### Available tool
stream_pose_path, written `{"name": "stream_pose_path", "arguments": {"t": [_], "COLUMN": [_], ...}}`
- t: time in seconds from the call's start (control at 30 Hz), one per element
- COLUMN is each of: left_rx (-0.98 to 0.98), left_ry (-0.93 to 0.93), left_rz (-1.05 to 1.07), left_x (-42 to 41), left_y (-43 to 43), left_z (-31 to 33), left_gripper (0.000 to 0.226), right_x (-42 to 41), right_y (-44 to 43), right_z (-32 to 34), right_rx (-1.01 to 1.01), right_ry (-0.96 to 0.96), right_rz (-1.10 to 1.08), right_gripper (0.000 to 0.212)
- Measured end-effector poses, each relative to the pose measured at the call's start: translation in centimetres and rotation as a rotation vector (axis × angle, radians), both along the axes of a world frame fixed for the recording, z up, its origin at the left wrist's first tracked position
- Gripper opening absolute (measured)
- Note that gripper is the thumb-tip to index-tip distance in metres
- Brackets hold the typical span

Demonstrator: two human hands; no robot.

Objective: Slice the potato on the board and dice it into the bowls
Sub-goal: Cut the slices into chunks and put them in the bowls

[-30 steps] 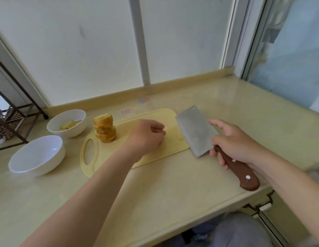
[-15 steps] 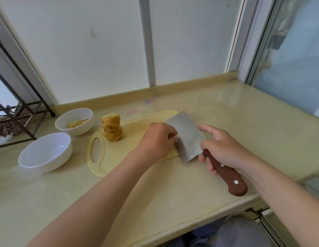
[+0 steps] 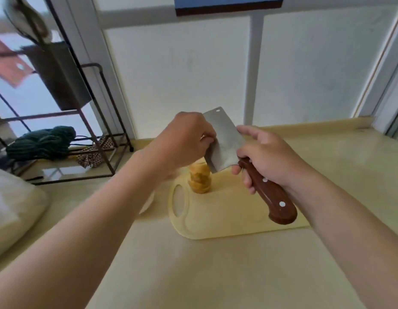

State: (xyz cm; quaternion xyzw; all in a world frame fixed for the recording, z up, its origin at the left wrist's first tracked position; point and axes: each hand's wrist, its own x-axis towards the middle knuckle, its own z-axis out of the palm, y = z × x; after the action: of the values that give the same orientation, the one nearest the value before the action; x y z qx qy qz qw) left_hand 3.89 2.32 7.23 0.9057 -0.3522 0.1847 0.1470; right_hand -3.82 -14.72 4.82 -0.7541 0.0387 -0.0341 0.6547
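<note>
The right hand (image 3: 267,155) is wrapped firmly round the handle (image 3: 269,192) of the cleaver (image 3: 224,141), which is raised above the board (image 3: 227,219) with its flat side facing the camera. The left hand (image 3: 184,141) is up beside it. Its fingers (image 3: 208,136) curl against the blade's left face, and whether they pinch cut pieces there cannot be told. The potato (image 3: 199,178) stands on the board as an upright stack of slices near the handle hole, with the blade's lower corner just beside its top; contact is unclear. The likeliest mishap is that corner nudging the stack and spilling slices off the board's near-left rim. Anything pressed between the fingers and the steel could also drop onto the bench (image 3: 193,275) short of a bowl (image 3: 148,205), since only a pale sliver of one shows under the left forearm. If the fingertips slide down the blade toward its edge, they risk a cut. There is open board to the right of the stack, beneath the handle, and a wide stretch of bench in front. Space is tighter to the left, where the rack (image 3: 100,134) stands near, and the wall closes in behind.
</note>
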Motion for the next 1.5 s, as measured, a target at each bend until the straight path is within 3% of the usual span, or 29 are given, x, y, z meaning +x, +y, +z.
{"name": "stream_pose_path", "arguments": {"t": [0.2, 0.4, 0.6, 0.7, 0.8, 1.5], "left_rx": [-0.203, -0.150, -0.191, -0.120, 0.081, 0.217], "left_ry": [0.111, 0.308, 0.377, 0.494, 0.502, 0.388], "left_rz": [0.295, 0.430, 0.277, 0.106, 0.118, 0.129], "left_x": [5.8, 9.3, 6.8, 4.2, 3.1, 2.5], "left_y": [7.0, 10.5, 7.2, 4.1, 1.9, 0.9], "left_z": [-2.1, -5.6, -4.0, -4.2, -4.6, -3.2], "left_gripper": [0.017, 0.020, 0.016, 0.039, 0.058, 0.035], "right_x": [4.5, 5.6, 5.1, 5.0, 4.7, 4.6], "right_y": [5.2, 2.6, -2.3, -4.2, -5.6, -6.8], "right_z": [-0.4, -1.0, -1.6, -2.1, -2.7, -3.9], "right_rx": [-0.004, -0.083, -0.076, -0.071, -0.087, -0.093], "right_ry": [0.064, 0.084, 0.071, 0.054, 0.029, 0.037], "right_rz": [0.110, 0.060, -0.021, -0.074, -0.113, -0.105], "right_gripper": [0.052, 0.061, 0.061, 0.060, 0.059, 0.062]}}
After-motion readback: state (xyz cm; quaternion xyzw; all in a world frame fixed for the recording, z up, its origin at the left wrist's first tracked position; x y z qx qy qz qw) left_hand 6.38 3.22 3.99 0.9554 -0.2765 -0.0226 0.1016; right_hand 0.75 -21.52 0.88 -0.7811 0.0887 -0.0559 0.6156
